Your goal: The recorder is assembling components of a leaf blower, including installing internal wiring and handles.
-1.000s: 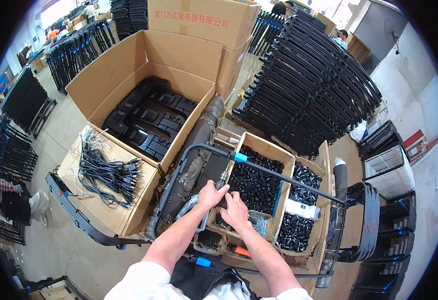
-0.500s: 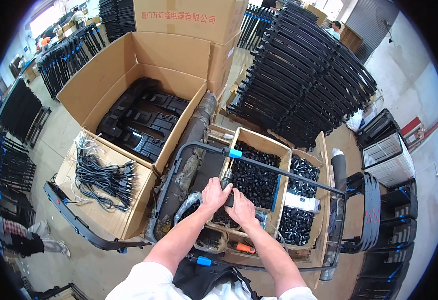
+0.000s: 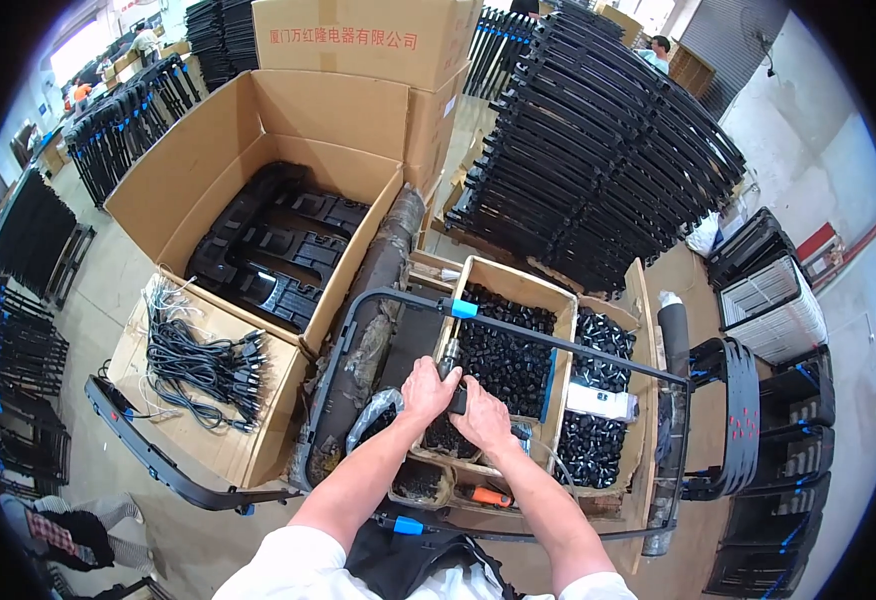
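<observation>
My left hand [image 3: 428,392] and my right hand [image 3: 483,415] are both closed around a dark powered screwdriver [image 3: 450,355], its metal nose pointing away from me. The fingers cover most of its body. Beneath and around my hands lies a large black rectangular frame [image 3: 578,348] with rounded corners and blue clips on its near and far bars. Inside its outline, under the tool, is a wooden bin [image 3: 470,275] filled with small black plastic parts [image 3: 503,355]. What the tool's tip touches, if anything, I cannot make out.
At the left, a cardboard box [image 3: 163,175] holds black moulded parts; bundled black cables [image 3: 208,365] lie beside it. More small black parts [image 3: 593,450] fill the right bin. An orange-handled tool [image 3: 491,496] lies near me. Black frames [image 3: 598,150] are stacked behind.
The view has shifted slightly. Both hands stay on the screwdriver in nearly the same place. At the lower left, another person's legs appear in a different position, lower in the picture.
</observation>
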`<state>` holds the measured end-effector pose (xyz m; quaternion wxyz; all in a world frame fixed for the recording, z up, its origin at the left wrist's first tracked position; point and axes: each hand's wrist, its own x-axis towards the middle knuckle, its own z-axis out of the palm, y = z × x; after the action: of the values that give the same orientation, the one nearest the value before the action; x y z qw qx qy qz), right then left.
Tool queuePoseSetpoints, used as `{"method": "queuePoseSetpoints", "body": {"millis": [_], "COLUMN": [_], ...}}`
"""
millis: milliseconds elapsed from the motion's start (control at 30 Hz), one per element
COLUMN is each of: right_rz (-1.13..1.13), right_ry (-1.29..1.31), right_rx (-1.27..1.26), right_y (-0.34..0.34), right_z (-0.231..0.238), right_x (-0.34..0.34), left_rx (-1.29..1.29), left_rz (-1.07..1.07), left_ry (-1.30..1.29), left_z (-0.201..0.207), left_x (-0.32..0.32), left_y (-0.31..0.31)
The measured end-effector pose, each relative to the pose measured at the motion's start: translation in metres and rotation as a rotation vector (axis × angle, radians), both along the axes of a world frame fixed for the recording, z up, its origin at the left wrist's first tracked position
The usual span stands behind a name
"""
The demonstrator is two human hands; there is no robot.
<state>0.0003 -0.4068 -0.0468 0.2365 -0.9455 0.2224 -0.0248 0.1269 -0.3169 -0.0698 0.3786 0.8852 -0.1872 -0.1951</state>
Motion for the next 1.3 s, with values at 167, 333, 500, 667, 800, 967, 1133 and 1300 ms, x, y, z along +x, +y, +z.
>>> {"method": "queuePoseSetpoints", "body": {"millis": [167,333,500,667,800,967,1133,1300], "right_rz": [-0.012,-0.017,-0.028,-0.029,-0.026,-0.049,-0.055,0.112], "right_ry": [-0.002,0.004,0.042,0.077,0.085,0.036,0.119,0.05], "right_rx": [0.0,0.016,0.074,0.09,0.098,0.041,0.116,-0.055], "right_y": [-0.006,-0.011,-0.015,-0.018,-0.021,-0.023,-0.024,-0.025], "right_z": [-0.004,-0.009,-0.006,-0.004,-0.003,-0.006,0.004,-0.009], "right_x": [0.001,0.003,0.006,0.01,0.012,0.015,0.02,0.017], "left_rx": [0.031,0.072,0.083,0.089,0.093,0.093,0.102,0.082], "left_rz": [-0.001,-0.015,-0.032,-0.028,-0.033,-0.036,-0.041,-0.037], "left_ry": [0.001,0.002,-0.031,-0.037,-0.024,-0.009,0.032,0.044], "left_z": [0.007,0.007,0.006,0.004,0.005,0.007,0.007,0.006], "left_x": [0.002,0.007,0.012,0.016,0.018,0.021,0.027,0.03], "left_y": [-0.006,-0.011,-0.016,-0.02,-0.022,-0.026,-0.028,-0.029]}}
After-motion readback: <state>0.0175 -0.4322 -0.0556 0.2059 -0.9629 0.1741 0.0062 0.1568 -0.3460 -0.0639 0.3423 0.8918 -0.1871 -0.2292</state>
